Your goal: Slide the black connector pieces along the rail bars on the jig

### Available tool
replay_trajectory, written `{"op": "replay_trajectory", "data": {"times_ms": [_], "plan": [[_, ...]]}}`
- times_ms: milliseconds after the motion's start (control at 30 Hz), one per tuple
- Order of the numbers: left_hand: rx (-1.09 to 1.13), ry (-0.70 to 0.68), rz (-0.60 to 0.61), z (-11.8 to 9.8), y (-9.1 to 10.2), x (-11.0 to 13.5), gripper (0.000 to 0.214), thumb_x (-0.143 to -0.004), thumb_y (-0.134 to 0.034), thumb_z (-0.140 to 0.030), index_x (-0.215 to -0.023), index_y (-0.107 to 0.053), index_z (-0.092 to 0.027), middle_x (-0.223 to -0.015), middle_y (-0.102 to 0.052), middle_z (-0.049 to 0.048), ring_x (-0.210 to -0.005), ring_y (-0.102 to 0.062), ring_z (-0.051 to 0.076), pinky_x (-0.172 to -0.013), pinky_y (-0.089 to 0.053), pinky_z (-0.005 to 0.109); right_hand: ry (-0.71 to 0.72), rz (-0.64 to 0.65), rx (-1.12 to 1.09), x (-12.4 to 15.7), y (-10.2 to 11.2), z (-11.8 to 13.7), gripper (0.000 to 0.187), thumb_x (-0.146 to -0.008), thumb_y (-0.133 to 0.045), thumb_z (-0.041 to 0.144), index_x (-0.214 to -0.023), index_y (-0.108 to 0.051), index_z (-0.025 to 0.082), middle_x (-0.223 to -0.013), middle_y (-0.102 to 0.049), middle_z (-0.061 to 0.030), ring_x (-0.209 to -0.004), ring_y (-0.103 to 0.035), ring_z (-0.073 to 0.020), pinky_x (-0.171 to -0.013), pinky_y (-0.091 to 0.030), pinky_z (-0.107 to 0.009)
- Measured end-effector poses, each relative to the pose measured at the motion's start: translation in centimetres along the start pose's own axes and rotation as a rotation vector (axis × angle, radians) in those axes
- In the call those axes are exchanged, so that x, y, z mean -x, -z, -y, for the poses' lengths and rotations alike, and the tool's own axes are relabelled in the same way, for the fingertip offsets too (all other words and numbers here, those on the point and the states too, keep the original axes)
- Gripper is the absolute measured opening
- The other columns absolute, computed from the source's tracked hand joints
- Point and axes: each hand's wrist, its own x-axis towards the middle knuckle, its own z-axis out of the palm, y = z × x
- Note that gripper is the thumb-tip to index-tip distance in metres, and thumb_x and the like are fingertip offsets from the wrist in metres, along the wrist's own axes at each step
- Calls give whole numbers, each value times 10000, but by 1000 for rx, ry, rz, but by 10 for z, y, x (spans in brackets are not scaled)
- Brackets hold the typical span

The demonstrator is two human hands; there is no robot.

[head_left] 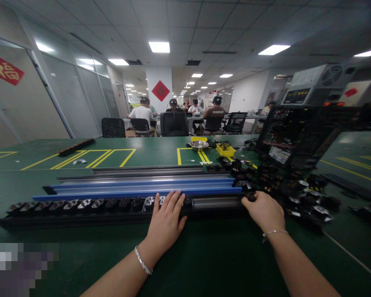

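Note:
A long black rail lies across the bench in front of me, with a row of small black socket-like modules filling its left and middle parts. My left hand rests palm down over the row's right end, fingers spread and touching the modules there. At the rail's right end, my right hand is closed with thumb and fingertips on a small black module, mostly hidden by the fingers. Between the hands the rail's grey inner channel shows. Directly behind are blue rails.
A heap of loose black modules spreads at the right, below a computer case topped by a power supply. Farther back stand a metal bowl and a yellow tray. Another dark rail lies back left; several people sit beyond.

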Motion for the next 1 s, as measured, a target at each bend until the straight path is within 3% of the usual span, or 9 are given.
{"op": "replay_trajectory", "data": {"times_ms": [700, 1000], "plan": [[22, 5, 30, 0, 0, 0, 488, -862, -429, -356, -1334, -384, -242, -1392, -409, 43, -1280, -344, 257, -1083, -138, 551, -78, 39, -48, -9, -2, -14, 310, -676, -454, 475, -700, -586, 196, -808, -627, -107, -754, -570, -252, -613, -397, -333], [-4, 0, 9, 0, 0, 0, 486, -844, -463, -356, -1314, -414, -242, -1371, -436, 50, -1265, -367, 260, -1084, -148, 540, -79, 7, -47, -11, -6, -19, 360, -677, -461, 475, -794, -619, 173, -819, -626, -124, -751, -572, -252, -610, -402, -333]]}}
